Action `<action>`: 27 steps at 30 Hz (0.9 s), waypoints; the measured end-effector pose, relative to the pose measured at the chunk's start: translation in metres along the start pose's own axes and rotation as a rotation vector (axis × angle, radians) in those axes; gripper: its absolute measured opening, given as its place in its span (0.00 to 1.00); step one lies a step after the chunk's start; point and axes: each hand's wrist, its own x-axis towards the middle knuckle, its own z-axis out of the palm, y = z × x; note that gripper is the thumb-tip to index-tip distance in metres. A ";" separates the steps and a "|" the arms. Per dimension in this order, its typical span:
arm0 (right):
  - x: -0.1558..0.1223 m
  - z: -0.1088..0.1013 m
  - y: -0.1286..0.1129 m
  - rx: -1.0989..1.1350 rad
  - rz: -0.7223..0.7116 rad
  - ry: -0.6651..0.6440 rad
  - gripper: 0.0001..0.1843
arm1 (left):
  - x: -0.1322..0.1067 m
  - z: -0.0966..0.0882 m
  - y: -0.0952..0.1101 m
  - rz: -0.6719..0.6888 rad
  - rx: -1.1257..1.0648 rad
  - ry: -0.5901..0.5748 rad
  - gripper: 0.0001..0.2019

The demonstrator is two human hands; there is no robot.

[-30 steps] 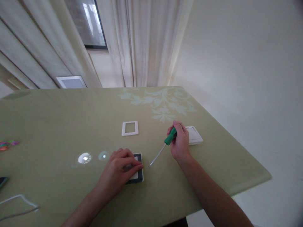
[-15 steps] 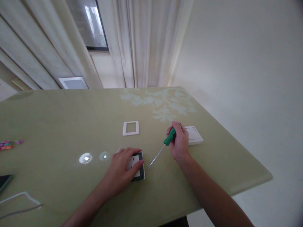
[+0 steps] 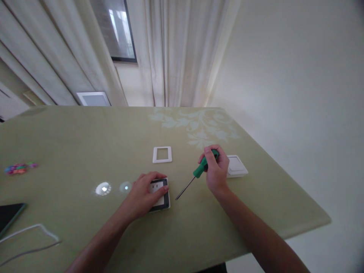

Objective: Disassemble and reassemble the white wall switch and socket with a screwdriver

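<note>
My left hand (image 3: 146, 192) grips a wall socket (image 3: 159, 204) with a white face and a dark surround, thumb across its face and fingers over its far side. Part of the socket is hidden under the palm. In my right hand (image 3: 216, 169) is a screwdriver (image 3: 200, 168), its green handle in the closed fingers. The metal shaft slants down to the left, and its tip is just right of the socket, apart from it. A white square frame (image 3: 162, 160) lies beyond the socket. Behind my right hand sits a white wall switch (image 3: 238, 167).
Colourful small items (image 3: 18, 169) lie at the left of the table (image 3: 85, 151). Nearer are a dark flat device (image 3: 10, 216) and a white cable (image 3: 40, 226). A wall (image 3: 298, 94) runs along the table's right side. Curtains (image 3: 176, 57) hang behind.
The view has shifted slightly left. My left hand and the socket have moved a little left and away from me. The screwdriver tip has stayed beside the socket.
</note>
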 end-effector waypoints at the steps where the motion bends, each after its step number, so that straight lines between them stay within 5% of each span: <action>1: 0.000 0.006 -0.009 -0.017 -0.031 -0.050 0.19 | 0.001 -0.001 -0.002 -0.006 -0.003 0.006 0.22; 4: 0.005 0.028 -0.038 -0.094 -0.163 -0.217 0.15 | 0.002 -0.002 -0.006 -0.009 -0.008 0.029 0.22; 6: 0.009 0.044 -0.054 -0.234 -0.389 -0.349 0.11 | 0.003 -0.003 -0.007 0.011 -0.017 0.050 0.21; 10: 0.016 0.066 -0.063 -0.253 -0.634 -0.378 0.09 | 0.004 -0.004 -0.008 0.062 -0.073 0.076 0.18; 27: 0.007 0.073 -0.043 -0.306 -0.627 -0.502 0.09 | 0.000 -0.001 -0.011 0.082 -0.132 0.087 0.13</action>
